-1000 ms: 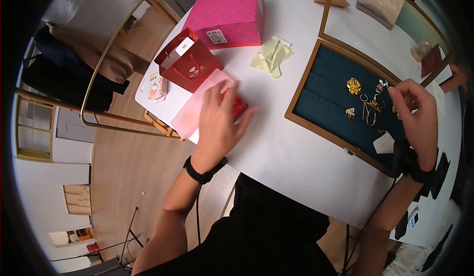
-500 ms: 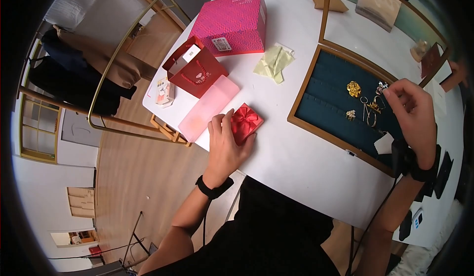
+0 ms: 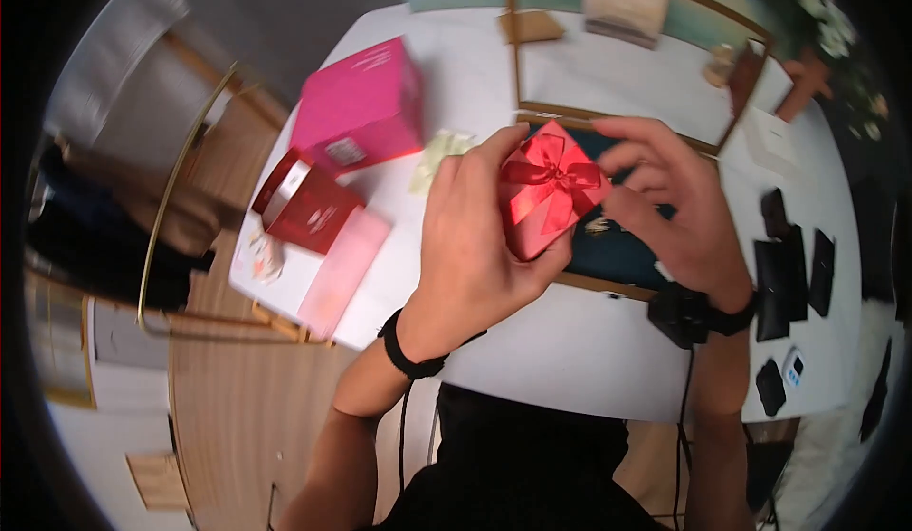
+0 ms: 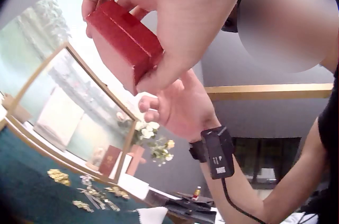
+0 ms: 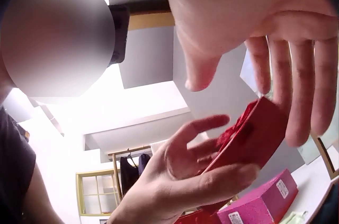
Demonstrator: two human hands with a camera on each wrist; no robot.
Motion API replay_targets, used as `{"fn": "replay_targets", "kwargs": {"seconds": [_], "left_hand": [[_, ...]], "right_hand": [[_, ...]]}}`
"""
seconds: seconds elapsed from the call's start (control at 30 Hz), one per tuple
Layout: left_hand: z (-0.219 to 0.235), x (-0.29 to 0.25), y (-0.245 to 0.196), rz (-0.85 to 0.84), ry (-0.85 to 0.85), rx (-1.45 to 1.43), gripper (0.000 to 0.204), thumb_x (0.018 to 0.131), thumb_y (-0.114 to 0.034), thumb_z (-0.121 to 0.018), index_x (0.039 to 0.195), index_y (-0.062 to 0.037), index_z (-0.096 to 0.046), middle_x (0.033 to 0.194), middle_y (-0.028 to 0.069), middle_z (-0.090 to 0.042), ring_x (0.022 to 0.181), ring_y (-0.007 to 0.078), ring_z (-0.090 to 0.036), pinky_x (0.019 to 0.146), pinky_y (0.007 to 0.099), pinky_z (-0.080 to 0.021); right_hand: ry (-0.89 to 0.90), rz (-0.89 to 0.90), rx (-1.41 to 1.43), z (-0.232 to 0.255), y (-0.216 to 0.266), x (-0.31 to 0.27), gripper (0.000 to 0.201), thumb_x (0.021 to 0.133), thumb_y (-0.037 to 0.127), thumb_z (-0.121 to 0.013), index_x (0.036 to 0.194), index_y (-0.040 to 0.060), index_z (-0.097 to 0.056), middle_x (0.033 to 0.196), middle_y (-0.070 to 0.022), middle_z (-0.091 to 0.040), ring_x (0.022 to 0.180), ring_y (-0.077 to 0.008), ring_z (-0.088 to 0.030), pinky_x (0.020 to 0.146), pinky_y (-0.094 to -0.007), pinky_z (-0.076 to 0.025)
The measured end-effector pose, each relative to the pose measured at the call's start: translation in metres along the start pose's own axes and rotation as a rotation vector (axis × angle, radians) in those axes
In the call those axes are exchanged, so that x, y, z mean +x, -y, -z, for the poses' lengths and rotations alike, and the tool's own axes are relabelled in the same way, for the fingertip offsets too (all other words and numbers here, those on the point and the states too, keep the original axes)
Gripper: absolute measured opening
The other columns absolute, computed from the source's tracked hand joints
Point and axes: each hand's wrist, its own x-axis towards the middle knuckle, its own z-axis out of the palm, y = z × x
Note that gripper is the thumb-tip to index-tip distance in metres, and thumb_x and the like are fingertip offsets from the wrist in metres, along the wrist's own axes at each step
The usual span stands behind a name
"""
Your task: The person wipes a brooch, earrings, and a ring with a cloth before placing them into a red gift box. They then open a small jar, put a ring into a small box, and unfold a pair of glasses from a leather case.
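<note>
Red ribboned gift box [image 3: 549,197], right of centre: I see the left hand [image 3: 472,246] gripping it, the right hand [image 3: 689,210], fingers loosely extended, beside it.

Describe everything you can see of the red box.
The red box is small, looks like card and appears closed. A shiny red ribbon crosses its top and is tied in a bow. It is tilted, off the table, between the thumb and fingers of the left hand. Whether the right hand touches it is unclear.

We've got a magenta box [image 3: 359,111] on the counter [image 3: 541,355], a red paper bag [image 3: 318,216] near it, plus some dark clothes [image 3: 119,270] off left.
</note>
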Motion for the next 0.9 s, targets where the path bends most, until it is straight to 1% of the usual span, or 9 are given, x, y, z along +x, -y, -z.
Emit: {"fn": "replay_targets", "kwargs": {"seconds": [0.27,0.37,0.47,0.5,0.57,0.67,0.77,0.8,0.9], "left_hand": [[-0.063,0.062,-0.031,-0.257,-0.043,-0.082,0.074,0.062,-0.006,-0.083,0.128,-0.0002,-0.049,0.114,0.0136,-0.058,0.095,0.0306,-0.057,0.084,0.0381,-0.046],[-0.074,0.075,-0.022,0.098,0.111,-0.679,0.062,0.084,-0.014,-0.076,0.135,0.0003,-0.044,0.116,0.0106,-0.057,0.099,0.0169,-0.059,0.09,0.0307,-0.047],[-0.082,0.091,-0.003,0.572,0.418,-1.26,0.054,0.105,-0.041,-0.04,0.137,0.0013,-0.044,0.117,0.0186,-0.062,0.106,0.0263,-0.063,0.089,0.037,-0.052],[-0.086,0.093,0.0,0.573,0.418,-1.267,0.054,0.105,-0.041,-0.04,0.137,0.0013,-0.044,0.117,0.0186,-0.062,0.106,0.0263,-0.063,0.089,0.037,-0.052],[-0.092,0.093,0.009,0.703,0.818,-1.658,0.066,0.103,-0.054,-0.029,0.137,0.001,-0.045,0.117,0.0216,-0.064,0.104,0.0323,-0.066,0.087,0.041,-0.055],[-0.104,0.082,0.026,0.612,0.817,-1.798,0.064,0.104,-0.052,-0.027,0.137,0.0007,-0.044,0.117,0.0216,-0.063,0.099,0.0351,-0.067,0.083,0.0436,-0.058],[-0.099,0.078,0.016,0.749,0.618,-1.796,0.06,0.105,-0.049,-0.028,0.138,-0.0011,-0.044,0.118,0.0197,-0.063,0.099,0.0346,-0.067,0.083,0.0454,-0.057],[-0.097,0.078,0.013,0.826,0.447,-1.743,0.059,0.105,-0.048,-0.029,0.138,-0.0018,-0.044,0.119,0.0188,-0.062,0.099,0.0342,-0.067,0.083,0.0456,-0.058],[-0.106,0.072,0.016,0.741,0.51,-1.778,0.053,0.106,-0.044,-0.031,0.138,-0.0046,-0.044,0.127,0.0143,-0.059,0.113,0.028,-0.061,0.095,0.0437,-0.052]], "right_hand": [[-0.245,-0.032,0.176,0.056,0.003,0.003,0.033,0.095,0.017,-0.065,0.121,-0.0026,-0.057,0.103,-0.0068,-0.065,0.083,-0.0083,-0.065,0.067,-0.0199,-0.052],[-0.33,0.039,0.124,0.076,-0.005,0.003,0.032,0.097,0.017,-0.063,0.123,-0.0013,-0.059,0.105,-0.0067,-0.066,0.081,-0.0062,-0.062,0.066,-0.0197,-0.05],[-0.331,-0.022,0.069,0.083,-0.007,0.003,0.031,0.097,0.016,-0.063,0.122,-0.0007,-0.061,0.102,-0.0058,-0.067,0.076,-0.0054,-0.061,0.063,-0.02,-0.05],[-0.364,0.167,0.029,0.077,-0.015,0.009,0.03,0.096,0.016,-0.064,0.121,-0.001,-0.062,0.094,-0.0047,-0.068,0.07,-0.0056,-0.061,0.058,-0.0202,-0.05],[-0.356,0.094,0.02,0.07,-0.016,0.01,0.03,0.096,0.015,-0.064,0.121,-0.0009,-0.062,0.094,-0.0047,-0.068,0.071,-0.0055,-0.061,0.059,-0.0204,-0.05],[-0.329,-0.101,0.021,0.064,-0.007,0.01,0.036,0.09,0.016,-0.071,0.121,0.0006,-0.063,0.106,-0.0087,-0.068,0.087,-0.0136,-0.064,0.074,-0.027,-0.053],[-0.328,0.372,-0.707,0.062,-0.012,0.014,0.077,0.064,0.032,-0.087,0.131,0.009,-0.058,0.131,-0.0151,-0.056,0.117,-0.0331,-0.053,0.092,-0.0399,-0.05],[-0.323,0.37,-0.704,0.057,-0.011,0.014,0.077,0.064,0.032,-0.087,0.131,0.009,-0.058,0.131,-0.0151,-0.056,0.117,-0.0331,-0.053,0.092,-0.0399,-0.05],[-0.294,0.33,-0.817,0.046,-0.009,0.014,0.088,0.056,0.032,-0.087,0.136,0.0165,-0.054,0.135,-0.0121,-0.053,0.116,-0.0325,-0.053,0.091,-0.0417,-0.051]]}}
